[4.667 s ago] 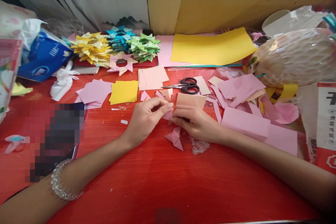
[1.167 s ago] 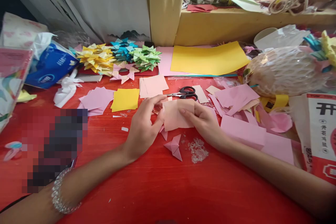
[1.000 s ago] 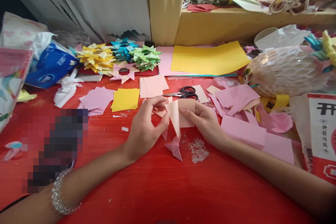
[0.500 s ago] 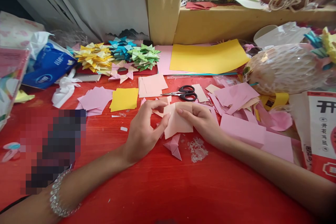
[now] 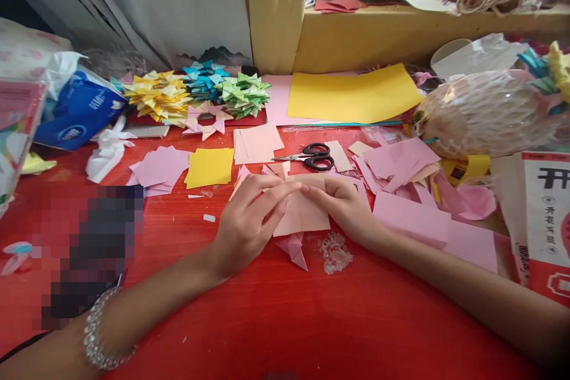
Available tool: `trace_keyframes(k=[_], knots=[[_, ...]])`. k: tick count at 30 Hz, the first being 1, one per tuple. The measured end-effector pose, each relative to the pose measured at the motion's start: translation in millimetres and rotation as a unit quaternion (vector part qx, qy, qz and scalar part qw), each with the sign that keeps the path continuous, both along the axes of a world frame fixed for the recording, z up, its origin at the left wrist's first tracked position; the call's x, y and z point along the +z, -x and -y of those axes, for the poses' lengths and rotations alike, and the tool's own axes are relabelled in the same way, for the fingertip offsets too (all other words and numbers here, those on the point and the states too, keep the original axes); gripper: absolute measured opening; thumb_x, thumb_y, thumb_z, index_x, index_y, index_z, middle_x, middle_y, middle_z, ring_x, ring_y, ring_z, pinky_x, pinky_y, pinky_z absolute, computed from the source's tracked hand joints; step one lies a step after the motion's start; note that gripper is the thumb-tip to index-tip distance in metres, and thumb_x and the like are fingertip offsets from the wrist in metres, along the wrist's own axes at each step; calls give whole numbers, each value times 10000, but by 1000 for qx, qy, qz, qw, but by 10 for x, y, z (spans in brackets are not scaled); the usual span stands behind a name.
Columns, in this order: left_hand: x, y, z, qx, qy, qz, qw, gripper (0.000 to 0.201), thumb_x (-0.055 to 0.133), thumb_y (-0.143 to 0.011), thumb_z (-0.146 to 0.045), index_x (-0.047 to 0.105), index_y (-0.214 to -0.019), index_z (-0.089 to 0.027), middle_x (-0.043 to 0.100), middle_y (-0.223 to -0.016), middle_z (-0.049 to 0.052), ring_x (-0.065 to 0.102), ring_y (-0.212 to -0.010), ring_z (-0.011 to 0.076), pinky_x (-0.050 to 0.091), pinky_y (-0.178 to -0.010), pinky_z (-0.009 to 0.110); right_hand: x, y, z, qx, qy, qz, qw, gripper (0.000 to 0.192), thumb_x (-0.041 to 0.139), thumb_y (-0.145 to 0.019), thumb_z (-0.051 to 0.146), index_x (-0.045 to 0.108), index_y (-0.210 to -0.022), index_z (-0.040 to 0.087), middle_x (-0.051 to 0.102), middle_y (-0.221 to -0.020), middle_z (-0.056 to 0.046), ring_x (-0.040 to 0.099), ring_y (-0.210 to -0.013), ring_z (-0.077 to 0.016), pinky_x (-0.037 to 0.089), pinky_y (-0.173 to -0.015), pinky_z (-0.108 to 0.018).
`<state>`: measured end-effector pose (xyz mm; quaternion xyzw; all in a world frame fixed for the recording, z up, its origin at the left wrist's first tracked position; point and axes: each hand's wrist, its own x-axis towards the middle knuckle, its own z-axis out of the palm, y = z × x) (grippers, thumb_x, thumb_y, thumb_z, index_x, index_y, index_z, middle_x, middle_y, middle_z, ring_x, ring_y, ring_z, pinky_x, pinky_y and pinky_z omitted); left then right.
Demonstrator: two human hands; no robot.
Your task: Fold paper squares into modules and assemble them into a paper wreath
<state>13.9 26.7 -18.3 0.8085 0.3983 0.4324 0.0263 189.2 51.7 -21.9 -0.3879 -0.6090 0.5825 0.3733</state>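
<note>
While the peach paper square (image 5: 307, 214) lies flat just below the scissors (image 5: 312, 156), left hand (image 5: 249, 222) fingers flatten its left edge and right hand (image 5: 345, 205) fingertips pin the top.

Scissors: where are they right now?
Head view: the black-handled scissors lie on the red table just beyond the right hand, between the peach paper squares and the pink scraps.

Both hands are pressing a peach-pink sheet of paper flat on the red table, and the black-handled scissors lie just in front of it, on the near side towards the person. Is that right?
Not quite. In the head view the black-handled scissors lie beyond the peach-pink sheet of paper, on its far side towards the wall. The rest holds: left hand and right hand both press it on the red table.
</note>
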Motion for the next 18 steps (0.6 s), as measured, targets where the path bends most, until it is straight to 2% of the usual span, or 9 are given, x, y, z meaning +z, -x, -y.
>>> trace_keyframes(k=[5, 9, 15, 18], knots=[[-3, -5, -10, -16, 4, 13, 1000, 325, 552, -818, -60, 554, -1104, -212, 644, -998, 27, 598, -947, 147, 504, -848, 312, 14, 1, -5, 9, 21, -47, 999, 274, 504, -871, 367, 667, -1012, 197, 690, -874, -34, 641, -775, -163, 514, -658, -275], [2, 4, -18, -34, 14, 8, 999, 334, 568, -822, -96, 557, -1120, -247, 665, -1064, -2, 608, -1012, 144, 502, -912, 311, -10, -6, -17, -16, 41, -70, 997, 236, 544, -851, 365, 685, -937, 196, 693, -810, -24, 644, -735, -150, 504, -640, -260], [-14, 20, -27, -35, 27, -16, 999, 349, 577, -821, -112, 549, -1142, -247, 668, -1103, -4, 628, -1008, 135, 518, -913, 284, -63, -12, -39, -52, 90, -115, 988, 210, 581, -824, 375, 664, -824, 183, 664, -759, -14, 606, -651, -121, 466, -586, -237], [-30, 71, -74, -84, 10, -59, 995, 357, 532, -839, -81, 533, -1167, -223, 653, -1136, 16, 601, -1068, 142, 514, -933, 297, -81, -19, -48, -59, 90, -126, 986, 217, 591, -820, 369, 638, -745, 170, 615, -704, 8, 551, -599, -84, 420, -537, -193]])
